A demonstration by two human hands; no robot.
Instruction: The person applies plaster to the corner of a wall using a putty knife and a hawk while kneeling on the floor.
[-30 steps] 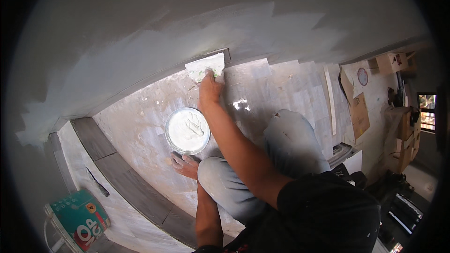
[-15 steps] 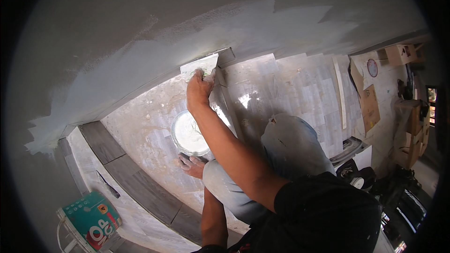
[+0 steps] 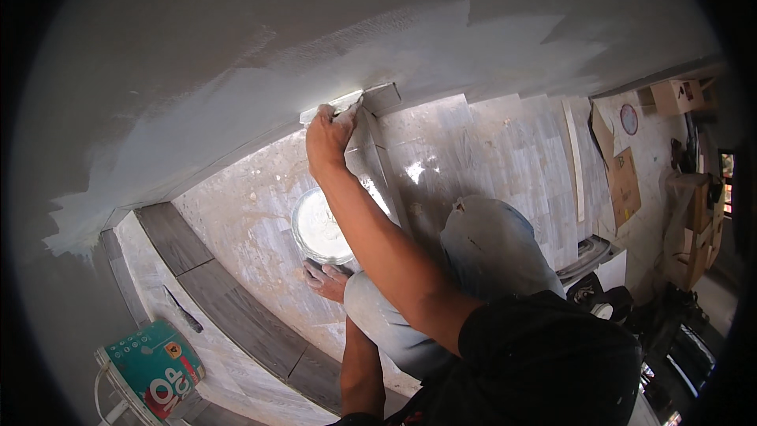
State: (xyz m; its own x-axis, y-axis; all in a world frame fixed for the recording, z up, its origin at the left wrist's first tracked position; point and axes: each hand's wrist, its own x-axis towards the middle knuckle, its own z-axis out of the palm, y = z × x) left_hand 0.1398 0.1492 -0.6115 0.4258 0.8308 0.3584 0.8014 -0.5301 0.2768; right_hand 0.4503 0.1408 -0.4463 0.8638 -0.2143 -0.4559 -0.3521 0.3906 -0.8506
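Observation:
My right hand [image 3: 330, 139] is closed round a wide putty knife [image 3: 341, 104], its pale blade tilted against the base of the grey wall [image 3: 260, 102]. White paste smears my right fingers and thumb. Below that forearm stands a round tub [image 3: 303, 244] of white paste [image 3: 322, 225], partly hidden by the arm. My left hand [image 3: 326, 281] rests just by the tub's near rim, fingers stretched and dusted white; whether they touch the rim I cannot tell. Lighter patches of filler spread over the wall's lower part.
A teal bucket [image 3: 154, 367] stands at lower left, near a dark slim tool [image 3: 183, 309] on a pale ledge. Grey wood-look tiles [image 3: 236, 308] edge the floor. Cardboard [image 3: 623, 188], boxes [image 3: 676, 96] and a long pale strip [image 3: 574, 162] lie to the right.
My right hand has shifted slightly left and up toward the wall. The putty knife has tilted, so less of its blade face shows. My left hand stays by the tub.

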